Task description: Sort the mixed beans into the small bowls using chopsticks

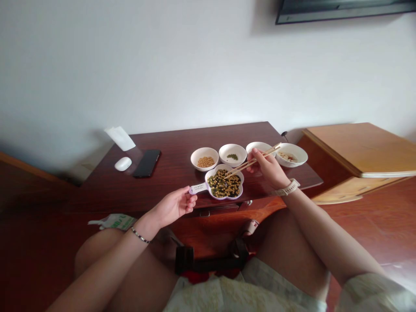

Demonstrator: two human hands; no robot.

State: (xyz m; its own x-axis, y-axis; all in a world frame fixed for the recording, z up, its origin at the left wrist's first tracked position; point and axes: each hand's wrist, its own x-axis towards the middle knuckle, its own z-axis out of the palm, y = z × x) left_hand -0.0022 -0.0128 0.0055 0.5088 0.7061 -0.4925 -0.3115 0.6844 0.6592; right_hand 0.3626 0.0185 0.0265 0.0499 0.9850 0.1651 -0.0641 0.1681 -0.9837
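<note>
Head view, right hand [266,167] with chopsticks [242,166], left hand [172,207] gripping dish [241,185]

On the desk [175,145], a lobed dish [225,182] of beans sits nearest the front edge, just before a row of four bowls [232,154] running left to right behind it. Farther left lie a smartphone [147,163] and — just beside it — a computer mouse [123,164]; a wooden cabinet [357,151] stands right of the desk.

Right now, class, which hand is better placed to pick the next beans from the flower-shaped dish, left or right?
Probably the right hand: it holds the wooden chopsticks, their tips down in the beans and green bits in the flower-shaped dish. The left hand is occupied, pinching the dish's handle.
</note>
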